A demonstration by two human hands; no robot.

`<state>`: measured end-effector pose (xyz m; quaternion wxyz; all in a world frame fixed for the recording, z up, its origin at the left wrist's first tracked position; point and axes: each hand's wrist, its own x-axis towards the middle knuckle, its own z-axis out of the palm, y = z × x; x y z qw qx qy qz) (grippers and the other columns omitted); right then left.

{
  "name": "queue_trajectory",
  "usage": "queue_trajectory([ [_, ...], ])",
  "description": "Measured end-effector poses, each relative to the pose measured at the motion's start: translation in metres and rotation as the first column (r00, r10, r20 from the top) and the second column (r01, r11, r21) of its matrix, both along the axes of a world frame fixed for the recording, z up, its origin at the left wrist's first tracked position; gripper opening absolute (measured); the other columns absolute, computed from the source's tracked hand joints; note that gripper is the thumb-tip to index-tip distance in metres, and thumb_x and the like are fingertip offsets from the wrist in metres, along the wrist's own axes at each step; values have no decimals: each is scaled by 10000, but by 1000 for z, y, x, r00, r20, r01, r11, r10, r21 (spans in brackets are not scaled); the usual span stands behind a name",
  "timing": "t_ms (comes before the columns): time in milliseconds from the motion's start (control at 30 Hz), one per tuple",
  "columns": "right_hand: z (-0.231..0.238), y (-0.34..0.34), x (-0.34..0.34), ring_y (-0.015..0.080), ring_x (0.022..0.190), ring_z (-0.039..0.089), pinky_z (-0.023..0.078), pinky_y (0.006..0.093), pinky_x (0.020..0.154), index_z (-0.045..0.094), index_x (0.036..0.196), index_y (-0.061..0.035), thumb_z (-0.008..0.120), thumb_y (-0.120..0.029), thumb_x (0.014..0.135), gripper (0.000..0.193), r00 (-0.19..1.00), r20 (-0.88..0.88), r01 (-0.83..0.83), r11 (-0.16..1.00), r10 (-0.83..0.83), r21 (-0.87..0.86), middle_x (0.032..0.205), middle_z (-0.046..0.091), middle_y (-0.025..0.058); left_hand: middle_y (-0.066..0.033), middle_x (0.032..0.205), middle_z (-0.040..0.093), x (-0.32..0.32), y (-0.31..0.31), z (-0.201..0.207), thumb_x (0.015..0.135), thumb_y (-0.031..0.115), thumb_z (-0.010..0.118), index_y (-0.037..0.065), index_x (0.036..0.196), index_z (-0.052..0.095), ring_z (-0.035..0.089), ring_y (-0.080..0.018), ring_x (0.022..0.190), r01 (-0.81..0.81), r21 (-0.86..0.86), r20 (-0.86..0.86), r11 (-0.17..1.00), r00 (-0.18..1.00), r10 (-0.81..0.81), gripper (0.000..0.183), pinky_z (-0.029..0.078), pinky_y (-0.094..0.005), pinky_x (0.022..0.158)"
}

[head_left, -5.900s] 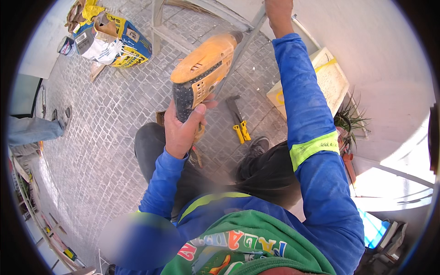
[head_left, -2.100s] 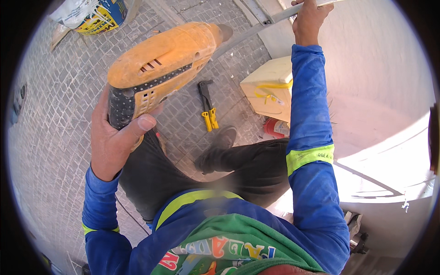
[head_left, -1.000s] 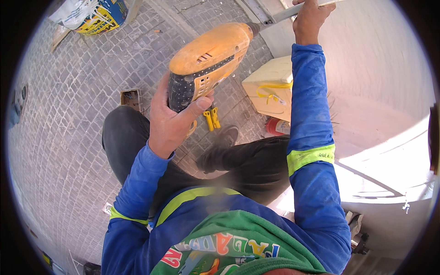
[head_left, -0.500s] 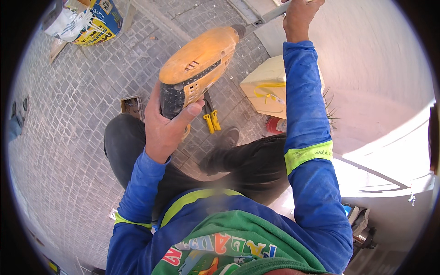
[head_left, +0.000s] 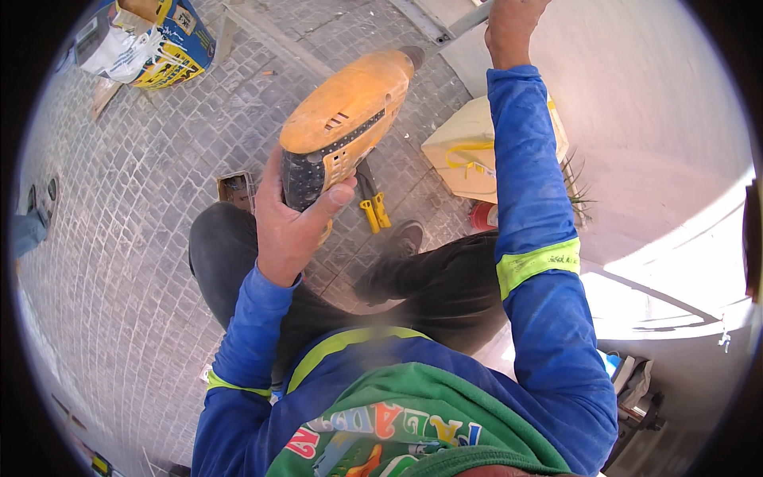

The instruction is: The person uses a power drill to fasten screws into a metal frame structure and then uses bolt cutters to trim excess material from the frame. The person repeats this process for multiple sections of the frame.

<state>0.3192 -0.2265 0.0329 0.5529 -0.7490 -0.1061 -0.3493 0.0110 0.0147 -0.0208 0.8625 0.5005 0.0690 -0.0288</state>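
My left hand (head_left: 292, 224) grips the handle of an orange power drill (head_left: 347, 119), raised in front of me with its chuck pointing up and to the right. My right hand (head_left: 509, 22) is stretched up at the top of the view, closed around a grey metal bar (head_left: 463, 20) next to the white wall (head_left: 636, 111). The drill's tip ends just left of that bar. Both arms wear blue sleeves with yellow bands.
Far below lies a cobbled pavement (head_left: 143, 159). On it are yellow-handled pliers (head_left: 372, 208), a cream box with a yellow strap (head_left: 469, 151), a small open box (head_left: 236, 191) and a blue and yellow sack (head_left: 163, 40). Another person's leg (head_left: 28, 230) shows at the left edge.
My left hand has kept the drill and swung it from near my left side up toward the bar. My right hand has stayed on the bar.
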Motion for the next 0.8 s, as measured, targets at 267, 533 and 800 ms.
queue_trajectory([
  [267,1,0,-1,135,645,567,489,291,539,447,1321,-46,685,-189,989,433,1000,26,-4,1000,4,7,835,558,48,-115,1174,692,1,-3,1,845,189,871,-13,1393,498,694,-156,1011,6,-12,52,1000,999,-5,693,551,-304,924],
  [533,0,-3,3,126,632,559,485,288,536,438,1339,-42,683,-189,994,448,999,35,-27,1000,26,11,830,551,46,-79,1163,696,5,-13,-5,838,180,869,-5,1397,506,681,-135,1015,-69,-9,86,998,994,70,691,539,-302,936],
  [800,-1,-3,4,122,632,556,477,281,535,427,1360,-37,681,-182,995,468,999,27,-33,999,33,20,837,549,40,-85,1162,699,4,-9,-4,841,230,874,-4,1395,508,676,-138,1034,-9,4,56,1000,998,8,704,533,-303,949],
])
